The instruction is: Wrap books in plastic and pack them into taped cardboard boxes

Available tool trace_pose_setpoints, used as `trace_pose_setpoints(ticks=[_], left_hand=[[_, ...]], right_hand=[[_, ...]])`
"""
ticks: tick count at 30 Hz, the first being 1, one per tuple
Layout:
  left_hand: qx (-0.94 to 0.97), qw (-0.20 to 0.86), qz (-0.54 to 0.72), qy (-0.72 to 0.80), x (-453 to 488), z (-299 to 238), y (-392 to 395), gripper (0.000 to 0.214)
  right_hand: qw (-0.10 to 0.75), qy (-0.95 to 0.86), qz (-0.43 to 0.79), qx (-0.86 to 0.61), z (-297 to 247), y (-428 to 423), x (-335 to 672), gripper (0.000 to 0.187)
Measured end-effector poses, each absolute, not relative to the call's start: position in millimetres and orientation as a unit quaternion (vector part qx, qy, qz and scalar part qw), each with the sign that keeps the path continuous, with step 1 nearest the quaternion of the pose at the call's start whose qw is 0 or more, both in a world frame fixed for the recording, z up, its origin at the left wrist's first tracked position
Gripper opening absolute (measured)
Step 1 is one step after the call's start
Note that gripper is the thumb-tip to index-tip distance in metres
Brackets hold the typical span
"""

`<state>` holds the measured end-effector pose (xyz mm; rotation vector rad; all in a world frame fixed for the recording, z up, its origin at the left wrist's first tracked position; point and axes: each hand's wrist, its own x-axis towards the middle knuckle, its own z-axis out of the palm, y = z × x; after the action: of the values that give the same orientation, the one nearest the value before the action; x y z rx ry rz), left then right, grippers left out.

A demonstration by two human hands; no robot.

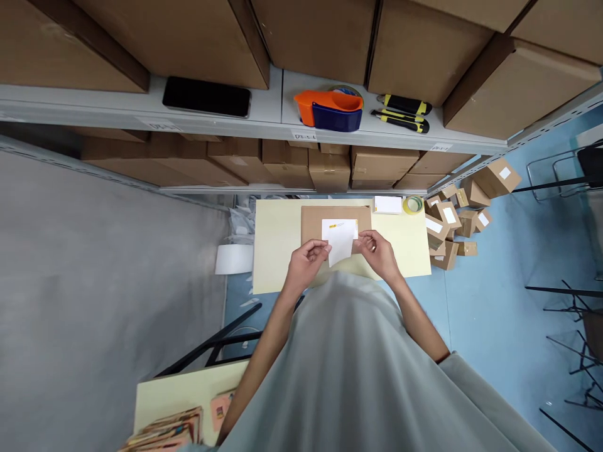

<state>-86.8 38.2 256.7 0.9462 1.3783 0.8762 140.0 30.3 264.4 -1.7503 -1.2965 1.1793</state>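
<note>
A white paper label (340, 242) with a small yellow mark near its top is held in front of a flat brown cardboard box (311, 221). My left hand (307, 262) pinches the label's left edge between thumb and fingers. On the other side, my right hand (378, 252) has its fingertips closed at the label's right edge. A second white patch shows just behind that edge; whether it is another sheet or part of the same label I cannot tell. The box lies on a pale yellow table (277, 251) close to my body.
On the table's far right sit a stack of white labels (387, 204) and a tape roll (413, 204). Above, a shelf (264, 116) holds boxes, a phone (206, 97), an orange tape dispenser (328, 110) and cutters (405, 113). Parcels (447, 216) pile up at right.
</note>
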Motion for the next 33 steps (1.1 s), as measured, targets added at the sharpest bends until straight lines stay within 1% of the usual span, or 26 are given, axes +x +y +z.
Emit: trace_pose_setpoints(ticks=[9, 12, 15, 18, 22, 25, 28, 30, 33], left_hand=[[0.407, 0.606, 0.369, 0.575, -88.4, 258.2, 36.8, 0.054], [0.409, 0.603, 0.371, 0.575, -88.2, 254.4, 37.4, 0.053], [0.4, 0.601, 0.373, 0.583, -87.8, 247.0, 37.9, 0.049], [0.393, 0.6, 0.374, 0.587, -87.3, 241.4, 36.6, 0.045], [0.407, 0.61, 0.382, 0.562, -87.1, 245.6, 31.5, 0.05], [0.417, 0.619, 0.384, 0.544, -86.9, 254.0, 28.3, 0.052], [0.427, 0.611, 0.389, 0.542, -86.5, 256.7, 26.9, 0.047], [0.444, 0.593, 0.393, 0.545, -86.1, 252.8, 26.4, 0.043], [0.454, 0.565, 0.384, 0.572, -85.3, 241.4, 25.4, 0.029]], right_hand=[[0.334, -0.485, 0.477, -0.653, 249.7, 32.6, 139.2, 0.032], [0.35, -0.504, 0.455, -0.645, 255.7, 30.1, 136.2, 0.027], [0.356, -0.581, 0.372, -0.63, 264.9, 22.3, 130.3, 0.015], [0.314, -0.719, 0.251, -0.568, 269.4, 9.8, 121.0, 0.01], [0.224, -0.849, 0.125, -0.463, 262.6, -5.1, 108.2, 0.018], [0.198, -0.879, 0.089, -0.425, 256.3, -10.9, 104.1, 0.021], [0.209, -0.875, 0.102, -0.425, 256.8, -12.8, 105.5, 0.021], [0.231, -0.851, 0.144, -0.449, 261.4, -11.7, 108.3, 0.017], [0.281, -0.783, 0.23, -0.505, 270.9, -5.6, 113.7, 0.009]])
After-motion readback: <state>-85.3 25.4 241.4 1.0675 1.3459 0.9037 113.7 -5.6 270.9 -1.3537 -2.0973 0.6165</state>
